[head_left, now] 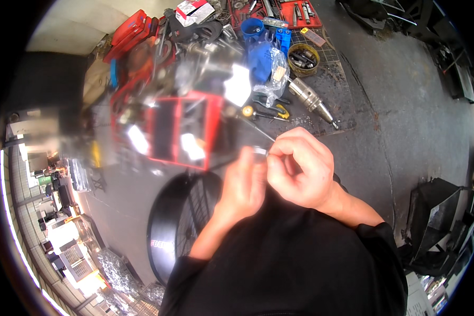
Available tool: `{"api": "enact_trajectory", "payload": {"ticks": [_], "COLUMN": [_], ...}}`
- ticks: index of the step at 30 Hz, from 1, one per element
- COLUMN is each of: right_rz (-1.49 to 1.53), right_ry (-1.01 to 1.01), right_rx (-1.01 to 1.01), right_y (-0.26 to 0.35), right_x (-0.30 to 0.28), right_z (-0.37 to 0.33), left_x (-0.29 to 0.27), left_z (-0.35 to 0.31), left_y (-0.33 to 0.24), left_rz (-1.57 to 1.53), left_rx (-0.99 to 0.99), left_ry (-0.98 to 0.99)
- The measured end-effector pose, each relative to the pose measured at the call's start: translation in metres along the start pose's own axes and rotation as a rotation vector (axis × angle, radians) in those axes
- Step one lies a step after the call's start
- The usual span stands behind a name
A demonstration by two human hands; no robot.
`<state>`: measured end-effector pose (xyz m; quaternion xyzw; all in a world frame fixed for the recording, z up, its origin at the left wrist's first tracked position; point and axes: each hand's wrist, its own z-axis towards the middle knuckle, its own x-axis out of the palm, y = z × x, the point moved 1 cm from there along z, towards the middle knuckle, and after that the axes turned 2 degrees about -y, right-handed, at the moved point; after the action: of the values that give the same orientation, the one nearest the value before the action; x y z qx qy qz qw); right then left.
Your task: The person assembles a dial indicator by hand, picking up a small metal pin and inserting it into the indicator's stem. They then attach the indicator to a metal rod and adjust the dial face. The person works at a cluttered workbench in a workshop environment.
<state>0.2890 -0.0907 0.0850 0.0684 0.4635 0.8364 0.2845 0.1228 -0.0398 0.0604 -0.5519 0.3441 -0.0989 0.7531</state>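
Note:
My left hand (242,184) and my right hand (303,166) meet in front of my chest, both closed in a pinch. A small pale, shiny piece (259,151) shows between their fingertips, at the left hand's fingers; its kind cannot be made out. The right thumb and forefinger curl into a ring beside it. A thin dark rod (259,129) runs from the right fingertips up toward the bench; whether it is gripped or lies behind is unclear. Beyond the hands lie a round yellow-rimmed gauge (248,111) and a steel tool holder with a tapered end (312,99).
A red-framed case (213,126) sits left of the hands, smeared by motion. A round tin of metal parts (304,59), a blue cup (253,29) and a clear plastic bag (277,76) crowd the bench. Below stands a black drum-shaped floor fan (160,226); a black bin (432,216) is at right.

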Motion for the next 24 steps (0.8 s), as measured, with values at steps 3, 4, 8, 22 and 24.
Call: {"api": "enact_trajectory", "payload": {"ticks": [3,4,8,22,24], "right_rz": [0.059,0.069,0.094,0.021,0.008], "right_ry": [0.062,0.053,0.045,0.084,0.075], "right_rx": [0.16,0.154,0.154,0.049,0.03], "right_y": [0.0049,0.0041,0.002,-0.0018,-0.002], "right_x": [-0.0042,-0.004,-0.0017,0.0006,0.0019], "right_z": [-0.0017,-0.0016,-0.0024,0.0012,0.0014], "left_x": [-0.001,-0.0007,-0.0007,-0.0019,-0.0024], "left_z": [-0.0022,-0.0017,0.0002,-0.0009,0.0002], "left_y": [0.0028,0.0033,0.0004,0.0028,-0.0011], "left_rz": [0.042,0.053,0.065,0.046,0.051], "left_rx": [0.011,0.011,0.013,-0.028,-0.029], "left_ry": [0.016,0.022,0.027,0.047,0.046]}}
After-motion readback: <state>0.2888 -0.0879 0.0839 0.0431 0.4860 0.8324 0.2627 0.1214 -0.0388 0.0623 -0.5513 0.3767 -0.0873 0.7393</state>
